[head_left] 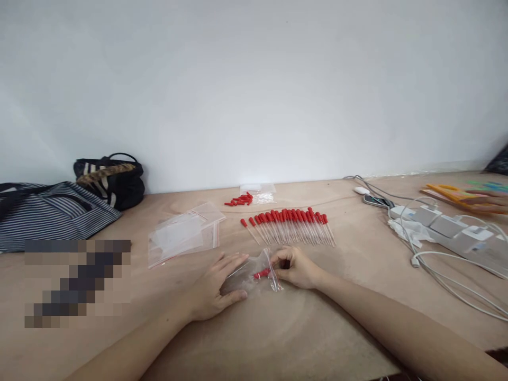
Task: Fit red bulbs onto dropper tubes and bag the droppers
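Note:
A clear zip bag (238, 279) lies flat on the wooden table in front of me, its mouth to the right. My left hand (216, 288) rests on the bag's left end, fingers stretched and thumb apart, pressing on it. At the mouth, the fingers of my right hand (296, 269) are pinched together around red rubber bulbs (261, 273), which show partly inside the plastic. How many bulbs they hold is hidden. Just beyond my hands lies a row of droppers (291, 225), red bulbs away from me and clear tubes towards me.
Loose red bulbs (240, 200) and clear tubes (265, 198) lie near the wall. Several flat zip bags (180, 233) are at the left. Fabric bags (59, 209) stand further left. Chargers on a power strip (452, 225), cables and another person's hand (492, 201) are at the right.

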`<state>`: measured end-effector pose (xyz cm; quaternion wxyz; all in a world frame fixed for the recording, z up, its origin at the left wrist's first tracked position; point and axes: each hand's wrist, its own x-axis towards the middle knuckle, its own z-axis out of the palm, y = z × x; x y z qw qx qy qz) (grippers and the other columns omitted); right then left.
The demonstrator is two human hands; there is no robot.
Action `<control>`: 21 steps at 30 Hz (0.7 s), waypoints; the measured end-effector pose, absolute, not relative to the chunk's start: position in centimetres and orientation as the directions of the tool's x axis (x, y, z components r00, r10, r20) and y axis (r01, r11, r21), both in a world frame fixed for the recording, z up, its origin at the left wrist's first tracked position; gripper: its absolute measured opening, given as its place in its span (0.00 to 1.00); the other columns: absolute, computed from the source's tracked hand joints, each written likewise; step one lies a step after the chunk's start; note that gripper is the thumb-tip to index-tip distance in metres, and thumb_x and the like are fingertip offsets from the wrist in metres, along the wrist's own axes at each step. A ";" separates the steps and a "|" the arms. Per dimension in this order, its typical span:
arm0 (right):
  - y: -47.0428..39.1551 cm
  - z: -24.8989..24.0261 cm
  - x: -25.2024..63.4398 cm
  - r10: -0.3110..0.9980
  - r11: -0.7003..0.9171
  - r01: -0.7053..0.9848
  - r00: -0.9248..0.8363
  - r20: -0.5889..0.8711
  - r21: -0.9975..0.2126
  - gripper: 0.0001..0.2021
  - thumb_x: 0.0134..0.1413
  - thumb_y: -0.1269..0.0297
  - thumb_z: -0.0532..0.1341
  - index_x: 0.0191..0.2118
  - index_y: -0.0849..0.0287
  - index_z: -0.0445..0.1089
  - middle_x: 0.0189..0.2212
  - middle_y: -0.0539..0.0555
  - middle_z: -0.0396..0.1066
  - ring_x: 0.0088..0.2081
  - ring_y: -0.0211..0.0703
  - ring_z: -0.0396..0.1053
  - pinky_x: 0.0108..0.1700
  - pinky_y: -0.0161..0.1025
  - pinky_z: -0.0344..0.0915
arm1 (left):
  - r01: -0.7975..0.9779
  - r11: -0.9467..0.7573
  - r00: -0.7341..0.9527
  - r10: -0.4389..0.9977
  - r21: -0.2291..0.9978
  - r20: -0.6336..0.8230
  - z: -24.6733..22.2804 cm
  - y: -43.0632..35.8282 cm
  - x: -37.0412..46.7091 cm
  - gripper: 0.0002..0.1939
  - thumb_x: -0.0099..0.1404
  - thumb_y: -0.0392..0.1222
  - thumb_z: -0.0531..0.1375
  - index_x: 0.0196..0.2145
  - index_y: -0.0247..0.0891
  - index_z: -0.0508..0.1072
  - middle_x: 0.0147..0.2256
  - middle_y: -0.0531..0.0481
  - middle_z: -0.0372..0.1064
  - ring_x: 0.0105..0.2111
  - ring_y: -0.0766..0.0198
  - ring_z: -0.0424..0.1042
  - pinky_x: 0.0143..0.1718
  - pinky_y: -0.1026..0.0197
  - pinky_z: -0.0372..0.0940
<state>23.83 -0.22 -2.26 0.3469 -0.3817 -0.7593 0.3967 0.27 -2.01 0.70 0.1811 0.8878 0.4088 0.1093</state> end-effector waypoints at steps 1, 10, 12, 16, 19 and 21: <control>-0.3 -2.4 23.7 0.863 0.349 0.260 -0.464 0.201 -0.900 0.05 0.42 0.65 0.62 0.27 0.59 0.67 0.20 0.46 0.65 0.23 0.33 0.63 0.26 0.31 0.59 | 0.681 -0.603 0.643 0.764 0.415 0.053 0.6 -2.0 0.6 0.30 0.59 0.53 0.52 0.57 0.43 0.51 0.57 0.46 0.53 0.57 0.53 0.50 0.57 0.43 0.40; 0.8 -2.1 27.0 0.884 0.304 0.252 -0.433 0.174 -0.919 0.12 0.39 0.63 0.64 0.28 0.60 0.60 0.25 0.48 0.68 0.23 0.32 0.63 0.26 0.30 0.60 | 0.633 -0.662 0.681 0.723 0.401 0.118 -0.1 -1.5 3.5 0.29 0.60 0.52 0.52 0.57 0.43 0.52 0.57 0.47 0.54 0.57 0.55 0.50 0.57 0.45 0.42; 2.0 -1.4 28.7 0.921 0.319 0.372 -0.338 0.192 -0.872 0.08 0.43 0.63 0.61 0.30 0.60 0.63 0.27 0.50 0.69 0.26 0.34 0.65 0.29 0.32 0.61 | 0.635 -0.663 0.681 0.723 0.396 0.119 0.0 -1.5 3.4 0.29 0.60 0.52 0.52 0.57 0.43 0.51 0.57 0.47 0.52 0.57 0.56 0.50 0.57 0.46 0.42; 5.6 0.0 30.9 0.960 0.138 0.771 0.050 0.275 -0.622 0.05 0.43 0.65 0.58 0.28 0.60 0.68 0.26 0.51 0.69 0.28 0.37 0.65 0.33 0.33 0.60 | 0.667 -0.633 0.651 0.751 0.393 0.106 0.3 -1.8 3.4 0.29 0.60 0.51 0.52 0.57 0.40 0.52 0.57 0.45 0.51 0.57 0.56 0.49 0.57 0.47 0.44; 8.4 0.6 31.1 0.949 0.061 0.814 0.132 0.286 -0.578 0.10 0.41 0.64 0.60 0.32 0.62 0.71 0.31 0.55 0.68 0.33 0.41 0.65 0.37 0.36 0.59 | 0.693 -0.602 0.621 0.778 0.397 0.096 0.5 -1.9 3.5 0.29 0.59 0.50 0.53 0.56 0.39 0.54 0.57 0.44 0.52 0.57 0.54 0.50 0.56 0.47 0.47; 9.9 0.6 30.9 0.948 0.024 0.823 0.161 0.273 -0.568 0.15 0.39 0.62 0.61 0.36 0.63 0.71 0.36 0.59 0.67 0.34 0.43 0.65 0.38 0.37 0.59 | 0.699 -0.590 0.610 0.787 0.404 0.095 0.5 -2.0 3.5 0.29 0.59 0.49 0.54 0.56 0.39 0.54 0.57 0.44 0.52 0.57 0.54 0.50 0.56 0.48 0.48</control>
